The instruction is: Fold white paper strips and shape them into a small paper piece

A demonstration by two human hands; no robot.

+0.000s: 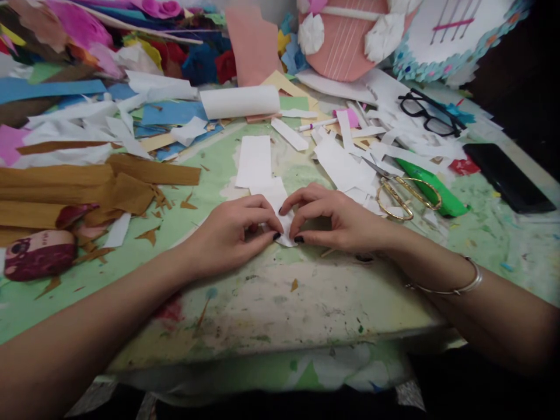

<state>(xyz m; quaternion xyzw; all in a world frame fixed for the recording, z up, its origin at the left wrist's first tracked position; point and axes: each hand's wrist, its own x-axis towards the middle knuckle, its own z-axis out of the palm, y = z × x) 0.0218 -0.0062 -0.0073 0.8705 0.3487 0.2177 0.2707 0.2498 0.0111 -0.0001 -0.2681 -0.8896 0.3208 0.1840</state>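
Note:
My left hand has thumb and fingertips closed on the left edge of a small piece of white paper. From the other side, my right hand pinches the same piece, its thumb and index finger curved into a ring. The paper lies low over the table between the two sets of fingertips, which partly cover it. Just behind it is another white paper piece, and beyond that a white paper rectangle lies flat. Gold-handled scissors rest to the right, near my right wrist.
Brown crepe paper and a dark red patterned case lie on the left. A white paper roll is behind. Rightward are eyeglasses, a black phone and a green wrapper. Paper scraps cover the back of the table.

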